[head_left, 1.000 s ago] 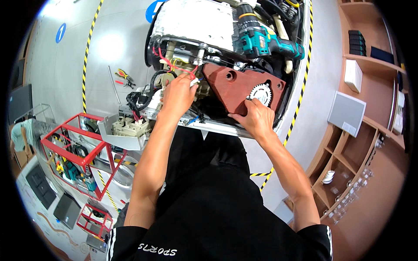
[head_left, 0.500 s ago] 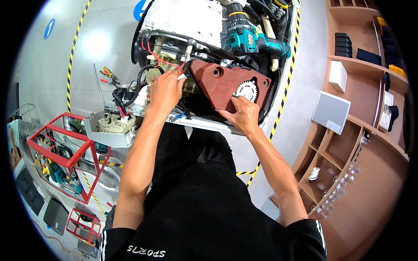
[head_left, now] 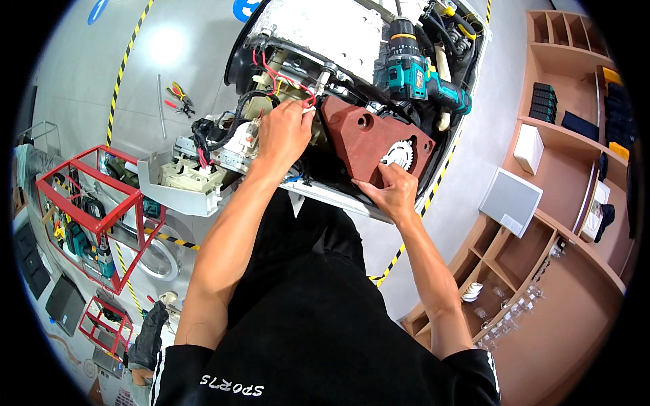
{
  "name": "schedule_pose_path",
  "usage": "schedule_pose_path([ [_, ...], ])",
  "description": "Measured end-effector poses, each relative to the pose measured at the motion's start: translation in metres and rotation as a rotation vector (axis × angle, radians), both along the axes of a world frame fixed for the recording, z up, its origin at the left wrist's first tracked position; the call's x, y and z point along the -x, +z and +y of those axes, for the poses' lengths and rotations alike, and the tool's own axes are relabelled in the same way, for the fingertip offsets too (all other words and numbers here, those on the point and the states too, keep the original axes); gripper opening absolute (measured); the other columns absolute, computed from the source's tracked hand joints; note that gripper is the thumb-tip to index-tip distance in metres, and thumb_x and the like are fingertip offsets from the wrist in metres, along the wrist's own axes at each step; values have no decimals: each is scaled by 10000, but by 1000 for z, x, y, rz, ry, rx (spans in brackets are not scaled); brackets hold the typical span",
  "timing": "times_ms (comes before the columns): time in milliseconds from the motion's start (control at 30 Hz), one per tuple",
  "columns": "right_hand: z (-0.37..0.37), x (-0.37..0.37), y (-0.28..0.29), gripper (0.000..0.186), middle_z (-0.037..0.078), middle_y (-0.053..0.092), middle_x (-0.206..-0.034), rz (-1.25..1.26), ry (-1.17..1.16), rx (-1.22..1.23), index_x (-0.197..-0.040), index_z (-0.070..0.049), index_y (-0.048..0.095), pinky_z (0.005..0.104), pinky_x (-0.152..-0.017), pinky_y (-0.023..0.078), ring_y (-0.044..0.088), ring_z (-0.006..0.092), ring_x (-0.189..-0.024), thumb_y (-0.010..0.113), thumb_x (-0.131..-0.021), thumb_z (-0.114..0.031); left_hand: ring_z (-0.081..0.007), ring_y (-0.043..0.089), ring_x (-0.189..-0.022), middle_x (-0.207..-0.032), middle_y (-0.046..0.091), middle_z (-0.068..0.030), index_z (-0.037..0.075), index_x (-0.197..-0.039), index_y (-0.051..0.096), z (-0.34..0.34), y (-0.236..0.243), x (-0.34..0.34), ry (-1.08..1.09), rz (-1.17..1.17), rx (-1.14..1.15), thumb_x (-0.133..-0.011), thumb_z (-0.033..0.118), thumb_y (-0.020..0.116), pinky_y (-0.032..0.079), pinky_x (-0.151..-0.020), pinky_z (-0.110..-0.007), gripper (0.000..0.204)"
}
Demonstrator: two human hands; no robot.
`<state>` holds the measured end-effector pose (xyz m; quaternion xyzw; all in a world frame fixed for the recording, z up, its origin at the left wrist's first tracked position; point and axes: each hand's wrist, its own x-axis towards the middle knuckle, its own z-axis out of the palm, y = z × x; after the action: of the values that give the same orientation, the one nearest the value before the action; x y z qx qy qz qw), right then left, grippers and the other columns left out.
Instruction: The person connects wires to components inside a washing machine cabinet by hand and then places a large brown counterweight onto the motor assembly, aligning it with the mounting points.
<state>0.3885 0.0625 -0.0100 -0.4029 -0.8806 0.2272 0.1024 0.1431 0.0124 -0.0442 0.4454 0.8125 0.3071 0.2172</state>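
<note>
An opened washing machine lies before me with its inside bared. My left hand is closed, its fingertips pinched at the end of the red wires, where a bit of white connector shows. Just right of it sits a reddish-brown counterweight block with a round hole and a white toothed ring. My right hand grips this block by its near edge, thumb below and bent fingers at the ring's opening. The ring is partly covered by those fingers.
A teal cordless drill rests on the machine, right of the white drum housing. Pliers and a metal rod lie on the floor at left. A red tool frame stands lower left; wooden shelves line the right.
The whole view has shifted, so the machine appears farther right and slightly lower. My left hand stays at the red wires, and my right hand keeps its grip on the block.
</note>
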Motion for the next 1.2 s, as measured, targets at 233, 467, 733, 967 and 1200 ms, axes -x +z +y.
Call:
schedule_pose_path([
  [233, 0, 2, -5, 389, 75, 501, -580, 2, 8, -25, -733, -16, 635, 355, -482, 434, 521, 237, -512, 871, -611, -299, -377, 651, -820, -878, 679, -188, 34, -880, 694, 5, 4, 3, 1, 62, 137, -821, 241, 683, 506, -719, -460, 215],
  [467, -2, 4, -2, 381, 68, 540, -623, -51, -23, -20, -723, -48, 630, 379, -485, 455, 578, 269, -548, 857, -600, -329, -373, 656, -844, -936, 686, -157, 42, -913, 688, 4, 13, 11, -153, 88, 257, -825, 216, 679, 517, -735, -463, 195],
  [733, -3, 7, 1, 395, 61, 514, -590, -21, -48, -18, -677, -41, 604, 371, -469, 438, 553, 255, -518, 871, -585, -317, -374, 652, -846, -937, 684, -158, 29, -916, 683, 1, 15, 11, -188, 88, 245, -830, 218, 677, 514, -741, -456, 208],
  [967, -10, 9, -9, 413, 52, 539, -635, 9, -110, -47, -715, -48, 622, 368, -476, 455, 575, 254, -538, 878, -565, -336, -364, 653, -867, -969, 690, -147, 48, -978, 687, -2, 5, 12, -199, 64, 266, -851, 240, 662, 506, -769, -437, 231],
  [1200, -6, 3, -4, 487, 69, 582, -687, 139, -154, 37, -904, -37, 700, 363, -500, 474, 598, 265, -578, 867, -602, -380, -373, 649, -831, -917, 675, -175, 72, -996, 689, -1, 6, 14, -266, 136, 292, -867, 252, 655, 497, -719, -457, 225],
])
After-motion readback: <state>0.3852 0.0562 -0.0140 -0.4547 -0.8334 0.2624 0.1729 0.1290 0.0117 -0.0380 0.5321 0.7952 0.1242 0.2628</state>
